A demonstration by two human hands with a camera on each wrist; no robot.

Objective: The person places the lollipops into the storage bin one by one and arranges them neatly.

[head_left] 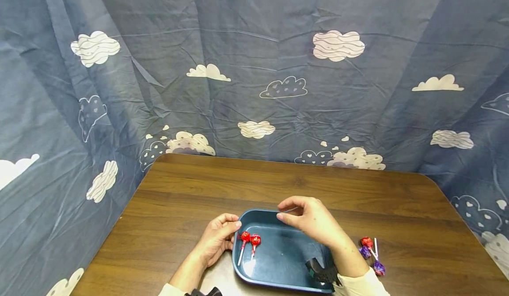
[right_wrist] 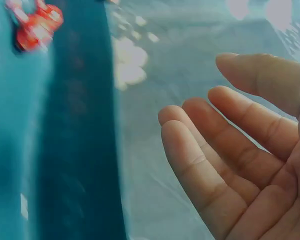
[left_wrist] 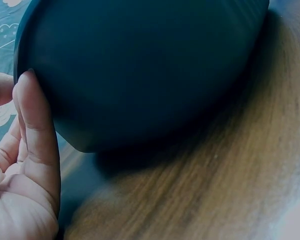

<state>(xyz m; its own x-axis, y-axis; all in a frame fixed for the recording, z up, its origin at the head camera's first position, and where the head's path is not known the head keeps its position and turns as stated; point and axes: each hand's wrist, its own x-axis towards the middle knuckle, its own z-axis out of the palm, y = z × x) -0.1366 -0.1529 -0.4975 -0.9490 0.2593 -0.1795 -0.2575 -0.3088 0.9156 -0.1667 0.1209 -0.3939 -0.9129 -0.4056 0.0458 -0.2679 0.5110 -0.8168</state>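
A dark blue rectangular tray (head_left: 284,254) with rounded corners lies at the table's near side. Inside, at its left end, are two red-wrapped lollipops, one (head_left: 245,237) beside the other (head_left: 255,240), sticks toward the near edge. My left hand (head_left: 214,239) grips the tray's left rim between thumb and fingers; the left wrist view shows the tray's dark outer wall (left_wrist: 140,75) beside these fingers. Over the far rim hovers my right hand (head_left: 312,220), fingers loosely bent and apart from the thumb. Nothing sits between them in the right wrist view.
To the tray's right, a red lollipop (head_left: 366,242) and two purple ones, one (head_left: 364,252) close by and another (head_left: 379,268) nearer me, lie on the brown wooden table (head_left: 238,176). A blue cloth with white clouds (head_left: 254,57) hangs behind the table. Black straps circle both wrists.
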